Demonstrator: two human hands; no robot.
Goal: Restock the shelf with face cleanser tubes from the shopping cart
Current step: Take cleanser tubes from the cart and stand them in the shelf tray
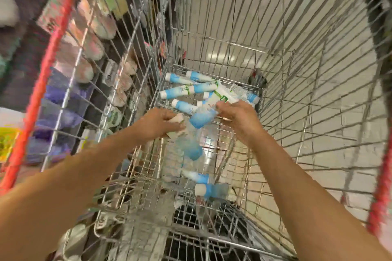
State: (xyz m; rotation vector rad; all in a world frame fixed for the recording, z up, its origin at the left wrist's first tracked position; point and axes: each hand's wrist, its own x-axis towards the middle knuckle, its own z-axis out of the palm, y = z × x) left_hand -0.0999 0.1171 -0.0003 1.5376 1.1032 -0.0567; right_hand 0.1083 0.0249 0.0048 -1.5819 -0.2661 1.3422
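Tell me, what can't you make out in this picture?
Head view:
- Left hand and right hand: motion blur hides their grip.
- Near tubes: smeared, uncountable.
- Far tubes: print too small.
- Shelf goods: blurred behind shopping cart wires.

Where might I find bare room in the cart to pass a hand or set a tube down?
Bare wire floor lies between the loose middle tubes and the right wall, and between them and the left wall. The far end is crowded: the tube pile, with left hand and right hand at its near edge.
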